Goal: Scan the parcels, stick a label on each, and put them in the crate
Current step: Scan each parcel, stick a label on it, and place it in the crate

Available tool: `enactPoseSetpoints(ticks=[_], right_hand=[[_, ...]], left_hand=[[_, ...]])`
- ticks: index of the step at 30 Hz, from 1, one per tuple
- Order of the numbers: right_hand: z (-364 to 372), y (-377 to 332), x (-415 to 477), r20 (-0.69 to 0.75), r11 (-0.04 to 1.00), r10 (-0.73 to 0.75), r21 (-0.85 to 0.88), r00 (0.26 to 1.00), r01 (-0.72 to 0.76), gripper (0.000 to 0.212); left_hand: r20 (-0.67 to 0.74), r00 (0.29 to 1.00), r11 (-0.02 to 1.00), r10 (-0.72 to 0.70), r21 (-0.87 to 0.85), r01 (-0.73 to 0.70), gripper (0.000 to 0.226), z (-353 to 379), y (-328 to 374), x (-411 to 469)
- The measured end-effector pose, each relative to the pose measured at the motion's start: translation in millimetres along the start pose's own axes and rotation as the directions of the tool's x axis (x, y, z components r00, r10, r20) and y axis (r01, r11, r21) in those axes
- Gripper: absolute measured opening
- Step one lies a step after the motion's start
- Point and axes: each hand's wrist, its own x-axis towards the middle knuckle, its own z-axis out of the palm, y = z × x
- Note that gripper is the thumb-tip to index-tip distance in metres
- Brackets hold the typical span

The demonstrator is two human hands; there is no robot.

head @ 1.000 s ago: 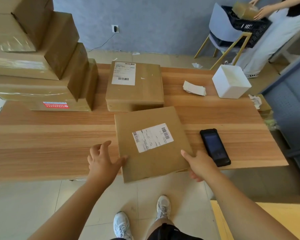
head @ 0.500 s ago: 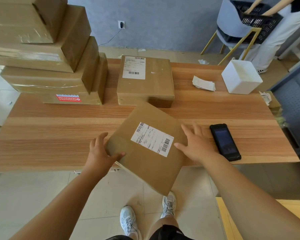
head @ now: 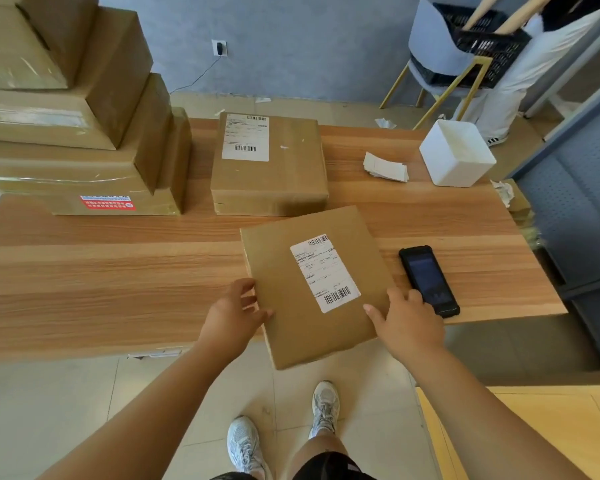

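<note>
Head view: we log the flat parcel (head: 284,292) label-up at the worktop's (head: 118,271) near edge, its near corner overhanging the floor. The left hand (head: 232,313) grips its left edge, thumb on top; the right hand (head: 407,322) holds its right edge, thumb on the cardboard. The handheld scanner (head: 428,280) lies just beside, toward the right edge. A second labelled parcel (head: 284,181) sits behind; the black crate (head: 489,46) rests on a chair off the far right corner.
</note>
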Motion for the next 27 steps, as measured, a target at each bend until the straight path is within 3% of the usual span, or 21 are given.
enactPoseSetpoints(ticks=[5, 8, 12, 15, 17, 19, 21, 24, 27], right_hand=[[0, 17, 7, -0.008, 0.994, -0.063, 0.089, 0.998, 0.064, 0.054], [-4, 32, 19, 0.024, 0.971, -0.122, 0.21, 0.992, 0.115, 0.049], [-13, 54, 38, -0.032, 0.921, -0.13, 0.366, 0.991, 0.133, 0.026], [-14, 74, 58, -0.083, 0.938, -0.035, 0.341, 0.996, 0.061, 0.019], [-10, 87, 74, -0.061, 0.945, 0.028, 0.327, 0.998, -0.007, 0.03], [-5, 97, 91, -0.02, 0.969, 0.073, 0.239, 0.997, -0.066, 0.054], [1, 103, 107, 0.034, 0.984, 0.107, 0.138, 0.994, -0.111, 0.077], [11, 107, 126, 0.177, 0.979, 0.126, 0.139, 0.976, -0.152, 0.108], [22, 106, 141, 0.226, 0.983, 0.097, 0.13, 0.969, -0.129, 0.118]], left_hand=[[0.055, 0.994, 0.974, 0.097, 0.202, -0.106, 0.064, 14, 16, 17], [-0.008, 0.999, 0.952, 0.052, 0.301, -0.047, 0.064, 20, 25, 25], [-0.179, 0.977, 0.871, 0.113, 0.49, -0.011, 0.044, 31, 37, 29], [-0.183, 0.97, 0.821, 0.162, 0.57, -0.029, 0.03, 48, 46, 29], [-0.151, 0.966, 0.819, 0.211, 0.567, -0.09, 0.031, 62, 51, 29], [-0.141, 0.961, 0.815, 0.239, 0.567, -0.119, 0.036, 74, 56, 30], [-0.139, 0.962, 0.788, 0.237, 0.606, -0.106, 0.043, 83, 61, 32], [-0.182, 0.955, 0.78, 0.234, 0.621, -0.073, 0.047, 91, 63, 33], [-0.224, 0.943, 0.774, 0.247, 0.631, -0.053, 0.046, 96, 63, 34]])
